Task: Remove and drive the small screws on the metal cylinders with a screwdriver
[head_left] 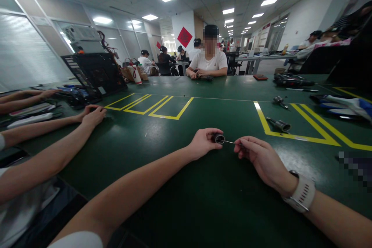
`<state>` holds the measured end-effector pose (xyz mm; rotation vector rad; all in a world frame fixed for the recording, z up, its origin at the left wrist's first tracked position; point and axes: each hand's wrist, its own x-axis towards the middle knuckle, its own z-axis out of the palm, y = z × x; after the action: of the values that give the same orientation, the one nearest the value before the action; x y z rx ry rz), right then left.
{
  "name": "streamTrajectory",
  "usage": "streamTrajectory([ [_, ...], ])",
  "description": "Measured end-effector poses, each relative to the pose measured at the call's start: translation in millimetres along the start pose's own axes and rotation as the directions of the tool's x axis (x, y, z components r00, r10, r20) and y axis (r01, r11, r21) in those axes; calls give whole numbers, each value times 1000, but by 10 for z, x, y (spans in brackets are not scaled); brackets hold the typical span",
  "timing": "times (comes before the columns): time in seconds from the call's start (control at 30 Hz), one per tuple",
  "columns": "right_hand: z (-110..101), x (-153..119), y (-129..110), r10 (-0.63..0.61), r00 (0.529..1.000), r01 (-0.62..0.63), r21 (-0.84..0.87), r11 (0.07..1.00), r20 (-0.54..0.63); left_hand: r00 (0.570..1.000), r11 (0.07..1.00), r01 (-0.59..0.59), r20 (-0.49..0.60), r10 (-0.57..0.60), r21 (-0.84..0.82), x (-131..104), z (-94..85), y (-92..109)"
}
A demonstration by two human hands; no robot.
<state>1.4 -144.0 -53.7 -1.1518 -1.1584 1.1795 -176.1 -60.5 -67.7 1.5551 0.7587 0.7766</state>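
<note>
Near the middle of the view, my left hand (204, 142) grips a small round metal part (220, 139) whose hollow end faces right. My right hand (257, 155), with a light watch on the wrist, pinches a thin metal rod (230, 142). The rod's far end reaches the opening of the round part; how deep it goes is hidden. Both hands are above the green table (186, 186). Ahead of my right hand, a dark metal piece (280, 124) lies inside a yellow tape outline.
Another metal piece (279, 101) lies farther back, near a black tool (293, 80). Blue-and-white gloves (345, 105) are at the right. A co-worker's hands (93, 115) rest at the left, beside black equipment (94, 73). A person (208, 62) sits across the table.
</note>
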Motion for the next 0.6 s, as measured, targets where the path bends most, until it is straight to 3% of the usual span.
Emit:
streamTrajectory([
  [0.1, 12, -4, -15, 11, 1000, -11, 47, 999, 3, 999, 999, -31, -24, 32, 23, 14, 3, -24],
  [0.2, 21, -21, -18, 7, 1000, -8, 53, 999, 11, 994, 970, -85, -51, 99, 229, 9, -10, -12],
  [0.37, 19, -31, 0, -10, 999, 8, 38, 999, 41, 972, 684, -182, 25, 232, 706, -42, -50, 117],
  [0.5, 14, -32, 2, -20, 997, 18, 26, 1000, 78, 958, 518, -230, 99, 268, 824, -60, -72, 188],
  [0.6, 16, -37, -7, -31, 994, 29, 16, 999, 100, 947, 510, -252, 101, 306, 822, -48, -69, 178],
])
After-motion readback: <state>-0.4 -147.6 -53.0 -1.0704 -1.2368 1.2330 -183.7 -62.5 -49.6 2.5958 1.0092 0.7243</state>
